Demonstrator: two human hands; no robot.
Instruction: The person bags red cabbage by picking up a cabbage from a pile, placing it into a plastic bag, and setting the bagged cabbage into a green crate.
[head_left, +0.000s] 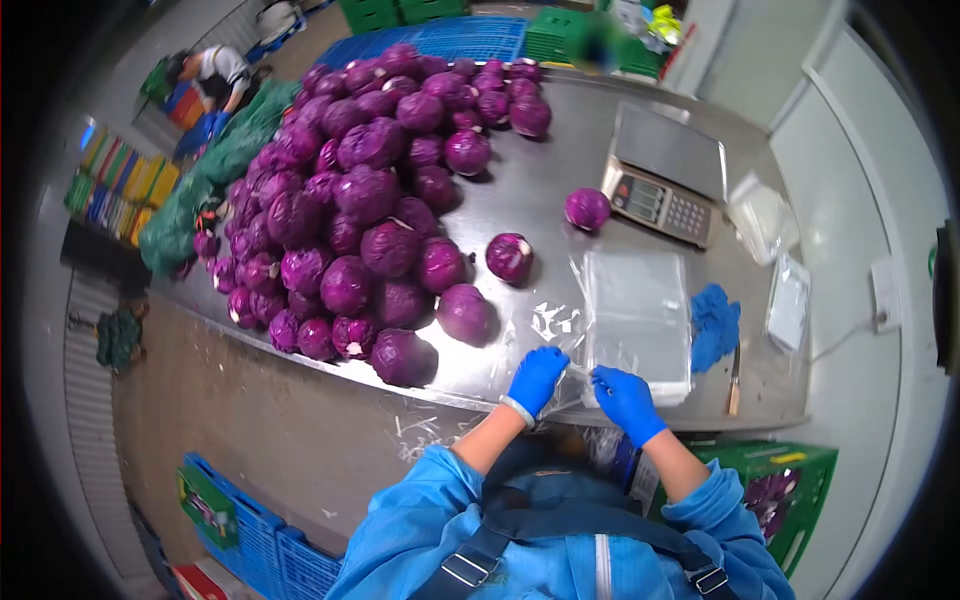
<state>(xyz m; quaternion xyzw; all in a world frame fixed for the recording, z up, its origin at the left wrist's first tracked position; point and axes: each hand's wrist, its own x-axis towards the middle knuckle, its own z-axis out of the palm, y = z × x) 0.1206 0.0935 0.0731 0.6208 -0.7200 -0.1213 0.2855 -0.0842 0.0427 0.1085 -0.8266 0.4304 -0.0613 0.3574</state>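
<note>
Both my hands wear blue gloves and meet at the front edge of the steel table (560, 120). My left hand (539, 380) is closed on a piece of clear plastic (577, 374). Close by on the right, my right hand (624, 398) pinches the other side of that plastic. Just beyond it lies a stack of clear plastic bags (638, 320). White scraps (555, 320) lie left of the stack. Single red cabbages (510, 258) sit apart from a large heap of red cabbages (365, 195) on the left.
A scale (665, 180) stands at the back right, with a cabbage (587, 209) beside it. Blue gloves (714, 328) and a knife (735, 385) lie on the right. A green crate (815, 490) is below right. Another person (222, 80) bends at the upper left.
</note>
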